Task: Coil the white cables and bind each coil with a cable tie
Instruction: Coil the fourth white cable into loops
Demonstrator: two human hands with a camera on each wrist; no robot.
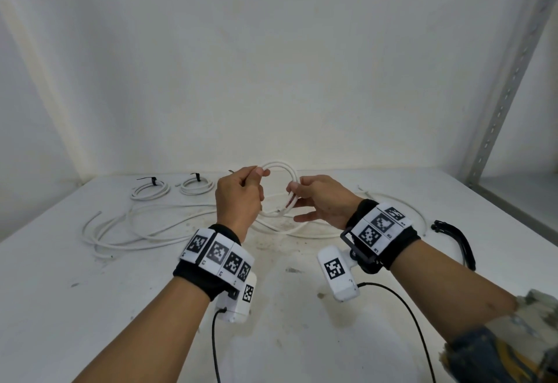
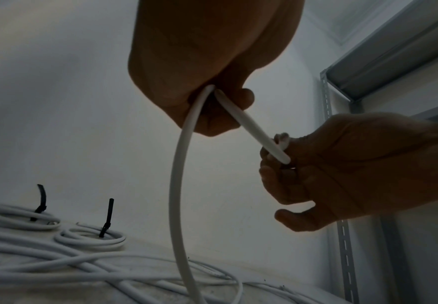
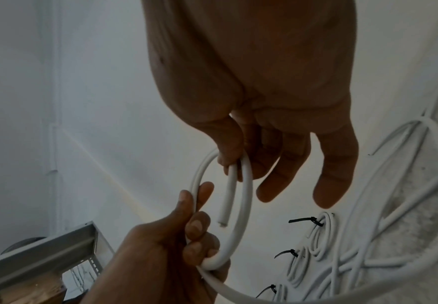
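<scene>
L hand grips white cable loop; R hand thumb+index pinch its cut end, other fingers loose. No legible writing.

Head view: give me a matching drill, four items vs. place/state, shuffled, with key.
Items
1. cable loop
2. bound coils
3. loose cables
4. spare black ties

Place/state
A. lying on the table's right side, past the right wrist
B. held above the table between the left hand and right hand
C. far left of the table, each with a black tie on it
D. sprawled uncoiled across the table

Pairs: 1-B, 2-C, 3-D, 4-A
</scene>
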